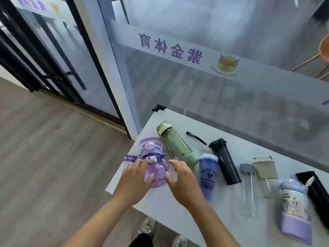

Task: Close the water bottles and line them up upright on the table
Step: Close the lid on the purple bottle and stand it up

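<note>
A purple bear-shaped bottle (156, 168) with a lilac lid and strap lies at the left end of the white table (178, 211). My left hand (137, 177) grips it, fingers over its neck and thumb on its body. My right hand (181, 179) is at its right side with the fingers spread and the thumb by the bottle's base. To the right lie a green bottle (176, 145), a blue cup (208, 173), a black bottle (225, 163), a clear bottle with a grey cap (249, 191), a beige-lidded glass bottle (266, 173) and a lilac cartoon bottle (295, 213).
A black wrist strap (195, 138) lies behind the black bottle. A black box (318, 191) holding a small brush sits at the right edge. A glass wall (195, 82) runs along the table's far side. The table's left edge drops to wooden floor (53, 157).
</note>
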